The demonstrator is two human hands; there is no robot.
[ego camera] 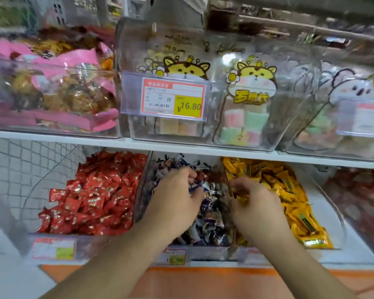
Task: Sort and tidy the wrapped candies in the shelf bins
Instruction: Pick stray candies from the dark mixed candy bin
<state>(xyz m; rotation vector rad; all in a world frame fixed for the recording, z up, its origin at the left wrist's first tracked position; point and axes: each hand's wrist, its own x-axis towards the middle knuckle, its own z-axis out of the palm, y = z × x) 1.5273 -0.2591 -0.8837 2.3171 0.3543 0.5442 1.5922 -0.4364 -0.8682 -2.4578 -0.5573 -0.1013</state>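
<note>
Left hand [175, 197] clutches purple candies [209, 214], right hand [254, 203] pinches yellow candies [289, 190]; three candy bins.

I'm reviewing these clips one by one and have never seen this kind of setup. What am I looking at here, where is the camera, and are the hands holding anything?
There is no machine here: a person works with two bare hands. The single picture comes from a wide-angle camera worn on the person's head, looking forward and down, so the arms reach in from the bottom edge.

The scene is a shop shelf. On the lower shelf sit clear bins of wrapped candies: red candies, a mixed dark and purple lot in the middle bin, and yellow candies. Above are bins of bagged sweets and a price tag reading 16.80.

The left hand is in the middle bin, fingers curled into the candies. The right hand is at the divider between the middle and yellow bins and pinches some yellow candies. Motion blur hides just what the left hand grips.
</note>
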